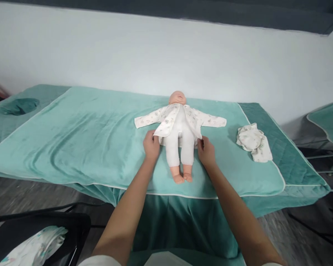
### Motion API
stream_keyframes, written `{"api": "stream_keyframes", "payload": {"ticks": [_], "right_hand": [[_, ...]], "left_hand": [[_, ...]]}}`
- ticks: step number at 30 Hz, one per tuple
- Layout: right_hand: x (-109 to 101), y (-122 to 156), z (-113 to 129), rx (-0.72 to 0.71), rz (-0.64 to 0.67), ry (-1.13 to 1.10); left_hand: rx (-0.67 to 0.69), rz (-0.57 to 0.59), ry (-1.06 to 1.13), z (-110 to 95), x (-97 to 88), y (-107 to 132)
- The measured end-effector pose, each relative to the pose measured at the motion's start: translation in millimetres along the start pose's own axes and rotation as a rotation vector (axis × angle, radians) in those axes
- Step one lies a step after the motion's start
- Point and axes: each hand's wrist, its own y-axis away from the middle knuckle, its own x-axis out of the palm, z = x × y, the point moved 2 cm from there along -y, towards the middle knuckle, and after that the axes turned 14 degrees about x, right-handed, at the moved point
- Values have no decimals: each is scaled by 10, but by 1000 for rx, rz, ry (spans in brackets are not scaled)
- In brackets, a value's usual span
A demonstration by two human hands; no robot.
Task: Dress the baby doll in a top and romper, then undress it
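A baby doll (180, 147) lies on its back on the green-covered bed, its head toward the wall and its bare feet toward me. It wears a white patterned baby jacket (166, 123), which hangs open at the front with both sleeves stretched out sideways. My left hand (151, 146) pinches the jacket's lower front corner on the left. On the other side, my right hand (206, 150) has its fingers closed on the opposite lower corner. The doll's white cloth body and legs show between the two front panels.
A crumpled white patterned baby garment (254, 142) lies on the bed (80, 147) to the right. At lower left, a black chair (80, 221) carries a folded patterned cloth (39, 245). The wall (144, 55) stands behind the bed, which has a face hole (19, 106) at far left.
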Motion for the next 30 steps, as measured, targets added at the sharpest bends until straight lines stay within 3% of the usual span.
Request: {"api": "stream_keyframes", "payload": {"ticks": [3, 8, 13, 16, 20, 23, 27, 30], "right_hand": [[-27, -28, -44, 113, -23, -108], [-45, -20, -62, 229, -46, -280], [-275, -145, -200, 387, 212, -460], [-687, -346, -404, 415, 269, -335], [-1389, -563, -705, 201, -104, 263], [-1706, -561, -928, 313, -137, 575], [-1838, -511, -968, 368, -29, 523], [-1843, -515, -694, 389, 49, 290]], "left_hand": [[-107, -61, 46, 75, -16, -20], [-79, -21, 22, 67, -11, -6], [-59, 15, 29, 88, -58, 64], [-59, 14, 60, 113, -80, 88], [-52, 30, 55, 82, -111, 112], [-45, 56, 27, -20, -201, 162], [58, 156, -38, -232, -400, 236], [124, 267, 42, -409, -517, 239]]}}
